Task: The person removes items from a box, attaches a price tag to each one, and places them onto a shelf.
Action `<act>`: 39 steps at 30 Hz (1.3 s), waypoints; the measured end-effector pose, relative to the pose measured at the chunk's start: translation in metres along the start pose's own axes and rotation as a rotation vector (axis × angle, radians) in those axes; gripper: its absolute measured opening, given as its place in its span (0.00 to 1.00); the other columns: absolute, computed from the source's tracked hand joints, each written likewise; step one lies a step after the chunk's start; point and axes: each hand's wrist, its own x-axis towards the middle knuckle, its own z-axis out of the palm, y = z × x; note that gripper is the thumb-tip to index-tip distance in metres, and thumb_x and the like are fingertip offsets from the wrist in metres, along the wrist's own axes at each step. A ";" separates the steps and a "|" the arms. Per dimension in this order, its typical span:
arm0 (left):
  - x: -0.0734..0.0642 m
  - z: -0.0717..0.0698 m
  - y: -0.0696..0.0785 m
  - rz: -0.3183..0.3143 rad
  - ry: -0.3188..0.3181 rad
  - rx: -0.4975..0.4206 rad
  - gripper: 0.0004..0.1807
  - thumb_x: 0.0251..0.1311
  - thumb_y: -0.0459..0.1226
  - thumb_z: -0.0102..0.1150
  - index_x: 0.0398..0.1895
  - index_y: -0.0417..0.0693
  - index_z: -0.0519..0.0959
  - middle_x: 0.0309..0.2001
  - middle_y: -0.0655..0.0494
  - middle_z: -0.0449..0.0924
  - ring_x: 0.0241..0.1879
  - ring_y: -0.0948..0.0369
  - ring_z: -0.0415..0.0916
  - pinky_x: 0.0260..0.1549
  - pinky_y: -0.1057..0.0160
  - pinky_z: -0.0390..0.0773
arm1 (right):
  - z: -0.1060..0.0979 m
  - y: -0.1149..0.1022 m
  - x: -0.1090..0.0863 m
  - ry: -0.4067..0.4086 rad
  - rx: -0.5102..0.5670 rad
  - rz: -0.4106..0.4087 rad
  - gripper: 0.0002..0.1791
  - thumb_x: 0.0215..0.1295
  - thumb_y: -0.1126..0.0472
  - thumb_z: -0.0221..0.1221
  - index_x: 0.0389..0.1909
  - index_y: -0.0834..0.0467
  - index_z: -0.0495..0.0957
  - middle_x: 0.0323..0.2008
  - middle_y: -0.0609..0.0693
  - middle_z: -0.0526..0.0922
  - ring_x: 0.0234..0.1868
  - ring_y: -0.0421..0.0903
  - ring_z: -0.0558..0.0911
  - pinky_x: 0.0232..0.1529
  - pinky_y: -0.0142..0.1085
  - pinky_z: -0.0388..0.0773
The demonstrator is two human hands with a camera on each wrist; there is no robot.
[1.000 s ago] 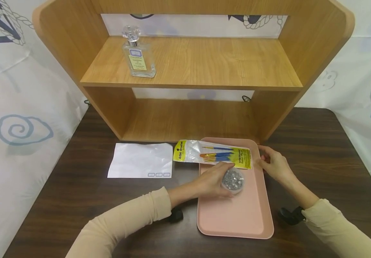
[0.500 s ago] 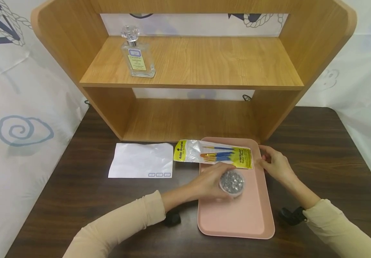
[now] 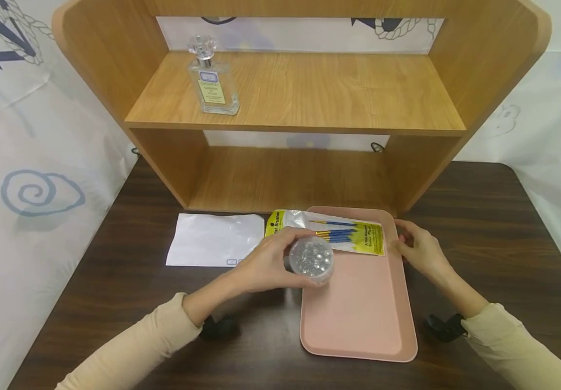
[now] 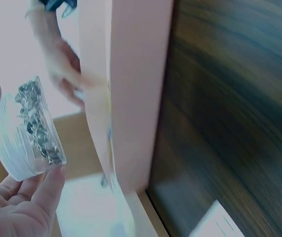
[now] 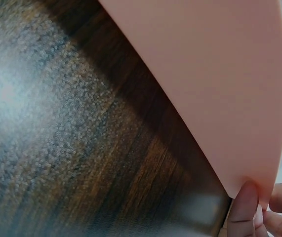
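My left hand (image 3: 271, 261) grips a clear round plastic tub (image 3: 311, 258) between thumb and fingers, held over the left edge of the pink tray (image 3: 358, 319). Small shiny silver pieces (image 4: 36, 121) fill one end of the tub in the left wrist view. At the tray's upper right side, my right hand (image 3: 421, 249) pinches the rim; thumb and fingertips (image 5: 243, 207) meet at the tray's edge in the right wrist view. A packet of artist brushes (image 3: 370, 238) lies across the tray's far end, partly hidden by my left hand.
A wooden shelf unit (image 3: 295, 131) stands at the back of the dark table (image 3: 114, 303), with a glass perfume bottle (image 3: 214, 89) on its upper shelf. White paper (image 3: 212, 238) lies left of the tray, its lower right corner behind my left hand.
My left hand has moved left with the tub, from over the middle of the tray to its left edge. My right hand has stayed at the tray's rim.
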 end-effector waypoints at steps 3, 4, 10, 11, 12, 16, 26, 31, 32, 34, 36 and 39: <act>-0.015 -0.015 -0.010 -0.021 0.010 -0.015 0.45 0.34 0.46 0.78 0.60 0.49 0.69 0.52 0.57 0.74 0.50 0.62 0.72 0.49 0.62 0.76 | 0.000 0.000 0.000 -0.006 0.003 0.007 0.27 0.61 0.71 0.55 0.62 0.70 0.63 0.30 0.54 0.71 0.23 0.36 0.73 0.23 0.29 0.76; -0.020 -0.019 -0.014 -0.029 0.015 -0.017 0.44 0.33 0.45 0.79 0.59 0.48 0.69 0.52 0.56 0.74 0.50 0.62 0.72 0.49 0.62 0.76 | 0.000 -0.001 0.000 -0.005 0.001 0.008 0.27 0.61 0.71 0.55 0.62 0.70 0.63 0.30 0.54 0.71 0.23 0.36 0.73 0.23 0.29 0.76; -0.051 -0.032 -0.039 -0.085 0.007 -0.011 0.44 0.34 0.43 0.79 0.59 0.45 0.69 0.53 0.53 0.73 0.50 0.59 0.73 0.47 0.62 0.78 | 0.000 0.000 -0.001 0.002 -0.005 0.010 0.27 0.61 0.71 0.56 0.62 0.70 0.63 0.29 0.54 0.71 0.23 0.37 0.72 0.22 0.29 0.76; -0.055 -0.033 -0.043 -0.085 0.005 -0.001 0.44 0.34 0.43 0.79 0.59 0.45 0.69 0.53 0.53 0.73 0.50 0.59 0.73 0.46 0.62 0.78 | 0.000 0.001 -0.001 0.003 -0.007 0.011 0.27 0.61 0.71 0.56 0.62 0.70 0.63 0.29 0.54 0.72 0.23 0.37 0.72 0.22 0.29 0.76; -0.059 -0.034 -0.046 -0.087 0.004 0.012 0.44 0.34 0.44 0.79 0.58 0.45 0.69 0.53 0.53 0.74 0.49 0.59 0.74 0.46 0.62 0.78 | 0.000 0.001 0.000 0.002 -0.007 0.012 0.27 0.61 0.71 0.55 0.62 0.70 0.63 0.29 0.54 0.71 0.23 0.38 0.73 0.22 0.29 0.76; -0.072 -0.035 -0.058 -0.092 -0.011 0.041 0.44 0.34 0.46 0.78 0.58 0.47 0.69 0.51 0.57 0.75 0.47 0.61 0.73 0.45 0.64 0.77 | 0.000 0.002 -0.001 0.000 -0.007 0.019 0.27 0.61 0.70 0.56 0.62 0.70 0.63 0.30 0.54 0.72 0.24 0.38 0.73 0.23 0.30 0.77; -0.086 -0.036 -0.074 -0.100 -0.053 0.046 0.43 0.36 0.52 0.76 0.58 0.50 0.68 0.50 0.60 0.74 0.48 0.63 0.72 0.48 0.63 0.74 | 0.000 0.000 -0.001 -0.010 -0.010 0.021 0.27 0.62 0.70 0.55 0.62 0.70 0.62 0.30 0.54 0.71 0.23 0.36 0.72 0.24 0.31 0.78; -0.089 -0.035 -0.077 -0.088 -0.063 0.040 0.43 0.36 0.51 0.77 0.58 0.50 0.68 0.51 0.60 0.74 0.49 0.62 0.72 0.50 0.61 0.73 | 0.001 0.000 -0.001 0.001 -0.008 0.010 0.27 0.61 0.71 0.55 0.61 0.70 0.63 0.28 0.52 0.70 0.23 0.37 0.72 0.22 0.29 0.76; -0.090 -0.035 -0.078 -0.084 -0.064 0.042 0.43 0.36 0.51 0.77 0.58 0.50 0.68 0.51 0.60 0.74 0.49 0.62 0.72 0.50 0.61 0.73 | 0.002 0.000 0.000 0.002 -0.010 0.007 0.27 0.60 0.71 0.54 0.61 0.70 0.63 0.27 0.52 0.70 0.23 0.38 0.72 0.22 0.29 0.75; -0.091 -0.035 -0.080 -0.076 -0.067 0.043 0.43 0.36 0.50 0.77 0.58 0.50 0.68 0.51 0.60 0.74 0.49 0.62 0.72 0.51 0.60 0.73 | 0.002 0.000 0.000 -0.002 -0.009 0.007 0.27 0.60 0.71 0.54 0.61 0.70 0.63 0.28 0.52 0.70 0.23 0.38 0.72 0.22 0.29 0.75; -0.091 -0.034 -0.081 -0.068 -0.069 0.044 0.43 0.36 0.50 0.77 0.58 0.50 0.68 0.51 0.60 0.74 0.50 0.62 0.72 0.51 0.60 0.72 | 0.001 -0.001 -0.001 -0.017 -0.018 0.005 0.27 0.61 0.70 0.54 0.62 0.70 0.62 0.28 0.53 0.70 0.24 0.39 0.73 0.23 0.29 0.76; -0.093 -0.034 -0.082 -0.058 -0.066 0.044 0.43 0.36 0.50 0.77 0.58 0.51 0.68 0.51 0.61 0.73 0.50 0.62 0.72 0.52 0.60 0.72 | 0.000 -0.002 -0.001 -0.030 -0.031 0.005 0.27 0.62 0.71 0.54 0.63 0.71 0.62 0.29 0.54 0.70 0.23 0.40 0.74 0.23 0.30 0.77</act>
